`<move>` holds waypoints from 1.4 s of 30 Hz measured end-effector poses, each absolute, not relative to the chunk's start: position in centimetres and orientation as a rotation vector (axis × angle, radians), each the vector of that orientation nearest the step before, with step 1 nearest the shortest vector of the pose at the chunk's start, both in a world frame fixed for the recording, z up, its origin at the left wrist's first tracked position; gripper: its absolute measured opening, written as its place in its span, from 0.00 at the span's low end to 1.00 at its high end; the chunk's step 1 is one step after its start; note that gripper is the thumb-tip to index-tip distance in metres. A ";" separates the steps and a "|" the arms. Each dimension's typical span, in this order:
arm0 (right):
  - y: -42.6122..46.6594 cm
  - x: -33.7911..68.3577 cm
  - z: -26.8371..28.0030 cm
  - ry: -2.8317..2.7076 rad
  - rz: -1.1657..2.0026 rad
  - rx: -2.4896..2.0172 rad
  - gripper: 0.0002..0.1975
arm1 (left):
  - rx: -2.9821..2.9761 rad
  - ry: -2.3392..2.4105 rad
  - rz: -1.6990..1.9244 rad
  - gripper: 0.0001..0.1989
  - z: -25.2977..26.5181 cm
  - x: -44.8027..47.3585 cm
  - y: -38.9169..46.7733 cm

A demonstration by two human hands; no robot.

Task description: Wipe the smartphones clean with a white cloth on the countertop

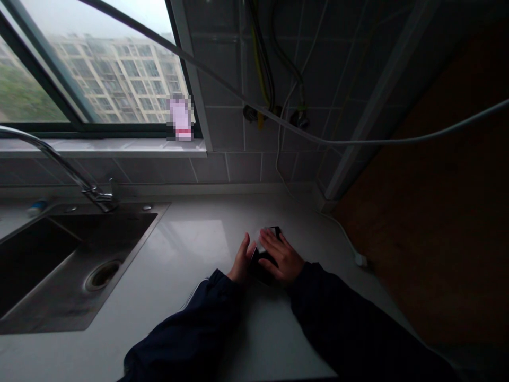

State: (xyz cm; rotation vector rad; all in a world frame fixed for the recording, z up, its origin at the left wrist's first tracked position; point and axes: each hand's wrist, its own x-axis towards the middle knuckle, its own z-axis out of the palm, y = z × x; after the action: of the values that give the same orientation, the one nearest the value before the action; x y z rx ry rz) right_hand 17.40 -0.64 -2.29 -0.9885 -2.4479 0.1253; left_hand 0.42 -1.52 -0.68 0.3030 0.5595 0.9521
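My left hand (240, 262) holds the left side of a dark, flat, roughly rectangular object (259, 271) just over the countertop, its thumb pointing up. Across the top of that object lies my right hand (285, 259), fingers stretched flat and thumb spread apart. A pale white patch (261, 246) shows beside the right fingertips; whether it is a cloth or part of the object I cannot tell. The object's lower end is lost in shadow between my dark sleeves.
A steel sink (47, 313) with a chrome faucet (75, 172) is on the left. The white countertop (191, 318) runs to the tiled wall. A white cable (358, 142) hangs across the view. A white plug (360, 260) lies near the right edge. A pinkish item (182, 116) stands on the windowsill.
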 end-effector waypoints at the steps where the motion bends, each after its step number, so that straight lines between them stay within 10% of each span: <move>1: -0.5 17.5 -2.3 -2.434 0.134 -1.011 0.32 | 0.322 0.527 0.959 0.37 -0.6 0.5 -1.6; 42: -0.7 17.5 -2.0 -2.437 0.243 -1.033 0.32 | 0.241 0.755 0.905 0.41 0.4 0.6 -1.9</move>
State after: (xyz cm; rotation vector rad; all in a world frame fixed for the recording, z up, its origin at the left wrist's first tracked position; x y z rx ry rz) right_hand 17.45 -0.75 -2.05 -1.0335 -2.4368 0.2431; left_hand 0.64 -1.88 0.38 0.2405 0.7551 0.9052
